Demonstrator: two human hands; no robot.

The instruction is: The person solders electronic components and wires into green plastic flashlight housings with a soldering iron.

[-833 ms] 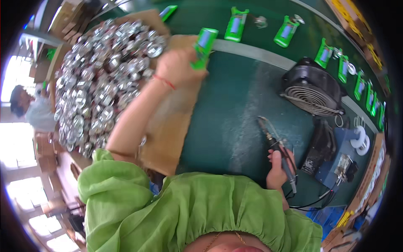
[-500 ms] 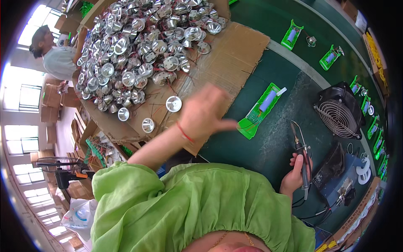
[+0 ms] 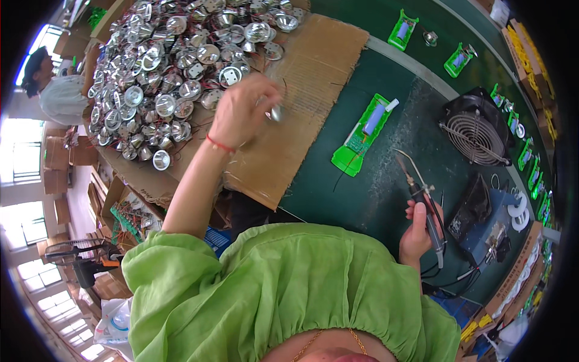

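My left hand (image 3: pixel 241 114), with a red string at its wrist, is over the cardboard at the edge of a heap of lamp reflectors (image 3: pixel 163 72). Its fingers close on one silver lamp reflector (image 3: pixel 275 113), partly hidden by them. In my right hand (image 3: pixel 415 236) is a soldering iron (image 3: pixel 432 224), its tip pointing up and to the left, with a thin bent tube alongside. Between the hands, on the green bench, lies a green plastic housing (image 3: pixel 365 136) holding a purple cylindrical cell, a small circuit board and thin wires.
A black fan with a wire guard (image 3: pixel 473 136) stands right of the housing. Near it is a blue soldering station (image 3: pixel 491 232) with a white spool (image 3: pixel 520 211). Several green housings (image 3: pixel 403 30) line the far strip. A co-worker (image 3: pixel 60 90) is at the far left.
My left hand has moved up and left toward the heap and closed on a reflector. The loose reflectors near the cardboard's front no longer show there. My right hand still holds the soldering iron.
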